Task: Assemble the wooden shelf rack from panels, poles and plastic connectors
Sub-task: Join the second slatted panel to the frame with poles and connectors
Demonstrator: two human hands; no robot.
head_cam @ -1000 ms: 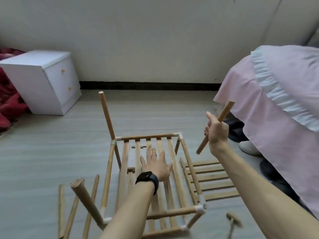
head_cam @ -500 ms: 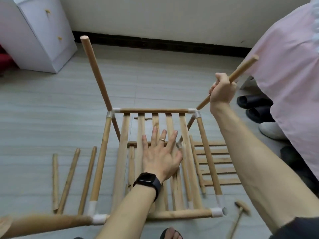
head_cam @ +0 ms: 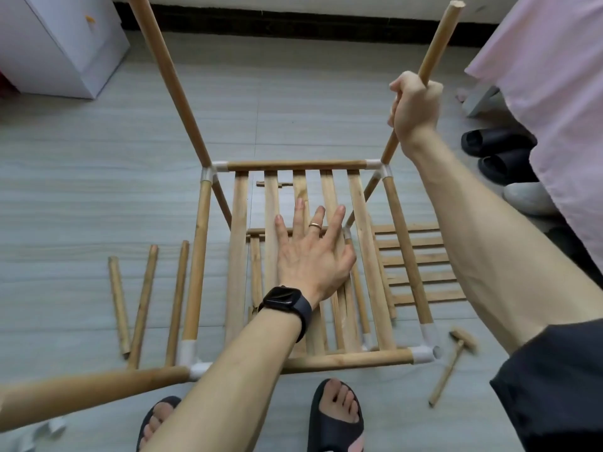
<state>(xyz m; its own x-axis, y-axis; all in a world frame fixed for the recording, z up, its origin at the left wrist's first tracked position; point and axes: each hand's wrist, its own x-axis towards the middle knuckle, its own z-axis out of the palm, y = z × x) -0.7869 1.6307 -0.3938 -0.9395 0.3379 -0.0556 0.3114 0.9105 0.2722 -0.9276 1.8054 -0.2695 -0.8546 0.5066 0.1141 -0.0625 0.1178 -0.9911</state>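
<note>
Head view looks down on the partly built shelf rack (head_cam: pixel 297 165), which stands on the floor (head_cam: pixel 81 190) just ahead of the person's sandalled feet. The left hand (head_cam: pixel 310 256) lies flat with fingers spread on the rack's top slats (head_cam: pixel 365 256). The right hand (head_cam: pixel 414 106) is curled round a pole (head_cam: pixel 437 44) that tilts up from the far right corner connector (head_cam: pixel 378 166); whether its lower end is seated there cannot be told. Another upright pole (head_cam: pixel 169 83) rises from the far left corner. Three loose poles (head_cam: pixel 143 301) lie left of the rack, a spare slatted panel (head_cam: pixel 421 269) right of it, and a small wooden mallet (head_cam: pixel 453 360) near the right front corner.
</note>
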